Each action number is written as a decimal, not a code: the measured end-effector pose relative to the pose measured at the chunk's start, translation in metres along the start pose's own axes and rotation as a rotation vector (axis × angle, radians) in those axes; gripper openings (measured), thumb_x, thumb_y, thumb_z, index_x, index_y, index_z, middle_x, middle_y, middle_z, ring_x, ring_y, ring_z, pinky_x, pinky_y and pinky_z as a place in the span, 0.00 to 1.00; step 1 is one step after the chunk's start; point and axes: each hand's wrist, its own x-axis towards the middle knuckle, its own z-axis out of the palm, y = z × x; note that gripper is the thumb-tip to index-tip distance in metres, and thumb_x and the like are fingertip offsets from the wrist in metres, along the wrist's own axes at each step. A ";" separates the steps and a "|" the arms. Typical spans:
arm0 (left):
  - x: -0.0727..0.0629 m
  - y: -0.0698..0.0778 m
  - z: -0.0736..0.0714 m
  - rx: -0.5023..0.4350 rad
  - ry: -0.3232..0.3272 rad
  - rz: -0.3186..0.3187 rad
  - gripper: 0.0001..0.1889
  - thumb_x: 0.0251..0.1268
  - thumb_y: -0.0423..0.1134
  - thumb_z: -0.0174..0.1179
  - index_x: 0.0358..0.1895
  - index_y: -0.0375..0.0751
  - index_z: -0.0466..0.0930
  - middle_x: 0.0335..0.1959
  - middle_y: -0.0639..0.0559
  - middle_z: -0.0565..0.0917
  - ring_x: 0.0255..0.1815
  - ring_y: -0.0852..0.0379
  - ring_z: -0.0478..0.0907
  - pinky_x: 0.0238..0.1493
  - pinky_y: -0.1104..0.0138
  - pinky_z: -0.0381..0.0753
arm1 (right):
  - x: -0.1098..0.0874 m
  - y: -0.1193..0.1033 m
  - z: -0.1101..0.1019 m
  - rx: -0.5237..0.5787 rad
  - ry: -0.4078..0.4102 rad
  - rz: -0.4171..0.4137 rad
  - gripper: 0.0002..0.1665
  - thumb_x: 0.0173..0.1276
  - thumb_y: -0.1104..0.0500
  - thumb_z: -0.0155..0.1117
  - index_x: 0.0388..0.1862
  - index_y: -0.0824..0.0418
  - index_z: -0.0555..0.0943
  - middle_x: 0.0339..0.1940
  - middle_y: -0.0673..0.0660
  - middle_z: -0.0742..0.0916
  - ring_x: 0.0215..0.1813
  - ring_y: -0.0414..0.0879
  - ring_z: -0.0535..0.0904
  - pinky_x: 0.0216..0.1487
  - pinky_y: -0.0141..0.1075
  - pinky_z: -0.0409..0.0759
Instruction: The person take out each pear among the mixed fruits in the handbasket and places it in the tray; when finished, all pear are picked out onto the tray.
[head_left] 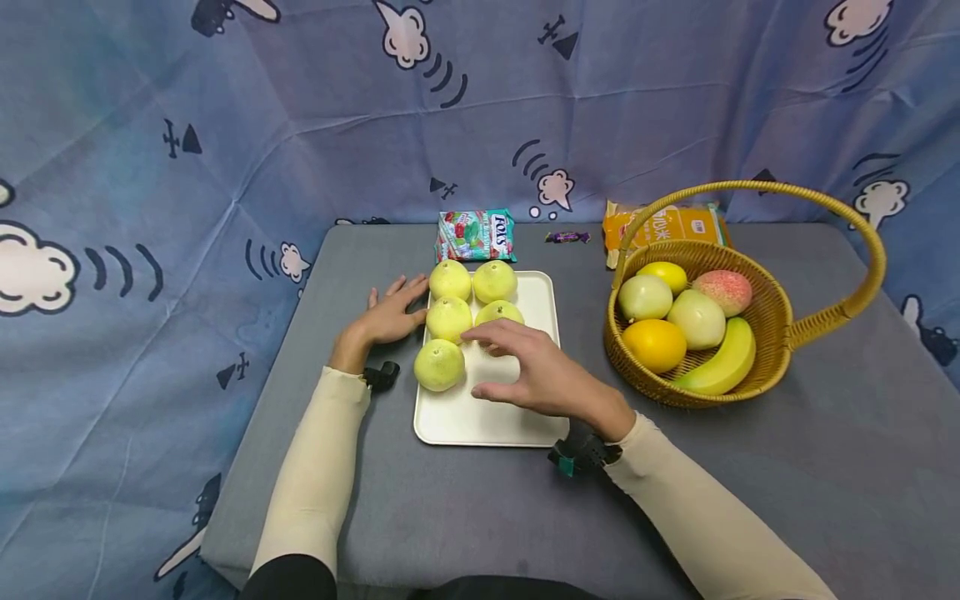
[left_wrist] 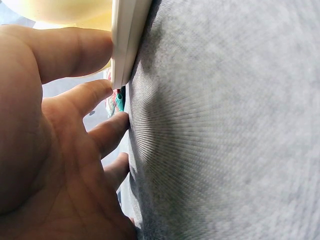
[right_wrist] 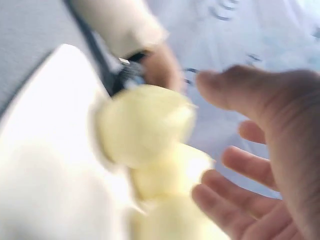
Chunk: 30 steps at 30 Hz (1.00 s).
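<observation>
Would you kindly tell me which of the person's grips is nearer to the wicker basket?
Right. The right grip is over the white tray, to the left of the wicker basket; the left grip is farther away, at the tray's opposite edge.

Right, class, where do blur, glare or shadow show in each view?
Head: mostly sharp, shadow beside the cream right sleeve; left wrist: shadow darkens the grey tablecloth near the left hand; right wrist: blur smears the yellow-green fruits, glare washes out the white tray.

Cream forearm sleeves (head_left: 315,467) reach to black wrist-worn cameras (head_left: 382,377).
</observation>
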 end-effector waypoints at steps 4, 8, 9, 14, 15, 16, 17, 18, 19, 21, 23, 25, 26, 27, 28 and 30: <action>0.000 -0.001 -0.001 0.005 -0.004 -0.005 0.37 0.88 0.51 0.49 0.92 0.53 0.50 0.94 0.49 0.49 0.95 0.41 0.34 0.84 0.32 0.16 | -0.013 -0.006 -0.039 -0.024 -0.010 0.063 0.36 0.66 0.53 0.86 0.72 0.54 0.83 0.67 0.57 0.88 0.64 0.53 0.87 0.65 0.48 0.89; 0.001 -0.001 -0.002 0.013 -0.008 -0.013 0.37 0.88 0.52 0.50 0.92 0.54 0.49 0.94 0.50 0.49 0.95 0.42 0.33 0.84 0.32 0.16 | -0.029 -0.012 -0.082 -0.069 -0.004 0.156 0.37 0.65 0.52 0.87 0.71 0.56 0.84 0.66 0.57 0.89 0.65 0.53 0.88 0.67 0.53 0.87; 0.001 -0.001 -0.002 0.014 -0.008 -0.013 0.37 0.88 0.52 0.50 0.92 0.54 0.49 0.94 0.50 0.49 0.95 0.42 0.33 0.84 0.32 0.16 | -0.034 -0.014 -0.092 -0.089 -0.001 0.178 0.36 0.66 0.52 0.87 0.71 0.56 0.84 0.66 0.57 0.89 0.64 0.53 0.88 0.67 0.54 0.87; 0.000 -0.001 -0.002 0.005 -0.008 -0.008 0.37 0.87 0.52 0.49 0.92 0.53 0.50 0.94 0.49 0.49 0.95 0.41 0.33 0.84 0.32 0.16 | -0.059 -0.021 -0.138 -0.142 0.069 0.275 0.34 0.67 0.55 0.86 0.71 0.55 0.85 0.66 0.55 0.89 0.65 0.54 0.87 0.67 0.36 0.85; -0.001 0.000 -0.002 0.004 -0.008 -0.006 0.37 0.87 0.52 0.49 0.92 0.53 0.50 0.94 0.49 0.49 0.95 0.41 0.33 0.84 0.32 0.16 | -0.065 -0.021 -0.146 -0.146 0.093 0.299 0.34 0.67 0.56 0.85 0.70 0.54 0.85 0.66 0.54 0.89 0.66 0.54 0.87 0.66 0.29 0.84; -0.001 0.000 -0.001 0.003 -0.007 -0.005 0.37 0.87 0.52 0.49 0.92 0.53 0.50 0.94 0.49 0.49 0.95 0.41 0.33 0.84 0.32 0.16 | -0.070 -0.021 -0.153 -0.142 0.116 0.329 0.34 0.67 0.57 0.85 0.71 0.54 0.85 0.67 0.55 0.88 0.66 0.56 0.87 0.65 0.22 0.81; -0.001 0.000 -0.001 0.002 -0.006 -0.004 0.37 0.88 0.52 0.50 0.92 0.53 0.50 0.94 0.49 0.49 0.95 0.41 0.33 0.84 0.32 0.16 | -0.075 -0.020 -0.160 -0.148 0.137 0.359 0.33 0.68 0.57 0.85 0.71 0.54 0.85 0.67 0.55 0.88 0.66 0.57 0.87 0.62 0.16 0.78; -0.001 0.000 0.000 0.003 -0.005 -0.004 0.37 0.88 0.52 0.50 0.92 0.53 0.49 0.94 0.49 0.49 0.95 0.42 0.33 0.84 0.32 0.16 | -0.080 -0.018 -0.166 -0.164 0.148 0.393 0.34 0.69 0.56 0.84 0.72 0.53 0.84 0.68 0.56 0.87 0.66 0.58 0.87 0.59 0.11 0.74; -0.001 0.000 0.000 0.000 -0.005 -0.004 0.37 0.88 0.52 0.50 0.92 0.53 0.50 0.94 0.49 0.49 0.95 0.42 0.33 0.84 0.32 0.16 | -0.084 -0.016 -0.172 -0.177 0.161 0.424 0.34 0.70 0.55 0.83 0.73 0.54 0.84 0.68 0.57 0.87 0.65 0.59 0.87 0.56 0.08 0.71; -0.001 -0.001 0.001 -0.001 -0.004 -0.005 0.37 0.88 0.51 0.50 0.92 0.54 0.50 0.94 0.50 0.49 0.95 0.42 0.33 0.84 0.32 0.16 | -0.091 -0.011 -0.181 -0.200 0.172 0.481 0.35 0.72 0.53 0.82 0.75 0.55 0.82 0.70 0.61 0.86 0.66 0.62 0.85 0.54 0.06 0.68; 0.000 -0.002 0.002 -0.001 -0.003 -0.006 0.37 0.88 0.51 0.49 0.92 0.54 0.50 0.94 0.50 0.49 0.95 0.43 0.33 0.85 0.32 0.17 | -0.098 -0.006 -0.189 -0.239 0.174 0.523 0.35 0.73 0.49 0.80 0.76 0.55 0.82 0.70 0.63 0.85 0.66 0.64 0.84 0.52 0.05 0.66; 0.000 -0.002 0.003 0.001 -0.002 -0.007 0.37 0.88 0.51 0.50 0.92 0.54 0.51 0.94 0.50 0.49 0.95 0.43 0.33 0.85 0.32 0.17 | -0.104 -0.001 -0.196 -0.272 0.171 0.563 0.36 0.74 0.45 0.79 0.76 0.54 0.81 0.70 0.65 0.86 0.66 0.66 0.84 0.49 0.07 0.67; 0.000 -0.002 0.003 0.004 -0.001 -0.007 0.37 0.88 0.51 0.50 0.92 0.53 0.50 0.94 0.50 0.49 0.95 0.43 0.33 0.84 0.32 0.17 | -0.106 0.002 -0.198 -0.286 0.166 0.581 0.36 0.75 0.43 0.77 0.76 0.54 0.81 0.70 0.66 0.86 0.66 0.67 0.84 0.52 0.13 0.74; -0.001 -0.001 0.003 0.004 0.000 -0.007 0.37 0.88 0.51 0.50 0.92 0.53 0.51 0.94 0.50 0.49 0.95 0.42 0.33 0.84 0.32 0.17 | -0.108 0.004 -0.200 -0.301 0.163 0.595 0.36 0.75 0.41 0.76 0.76 0.53 0.81 0.70 0.67 0.86 0.66 0.68 0.84 0.55 0.21 0.80; -0.001 -0.001 0.003 0.006 -0.001 -0.008 0.37 0.88 0.51 0.50 0.92 0.53 0.50 0.94 0.49 0.50 0.95 0.42 0.33 0.84 0.32 0.17 | -0.109 0.006 -0.202 -0.315 0.159 0.610 0.37 0.75 0.40 0.75 0.76 0.53 0.81 0.70 0.68 0.85 0.66 0.69 0.84 0.58 0.31 0.85; -0.001 0.000 0.002 0.012 -0.001 -0.009 0.37 0.88 0.51 0.50 0.92 0.53 0.50 0.94 0.49 0.49 0.95 0.42 0.33 0.84 0.32 0.17 | -0.110 0.009 -0.206 -0.334 0.134 0.649 0.39 0.76 0.37 0.73 0.77 0.55 0.79 0.70 0.71 0.84 0.66 0.71 0.84 0.62 0.53 0.87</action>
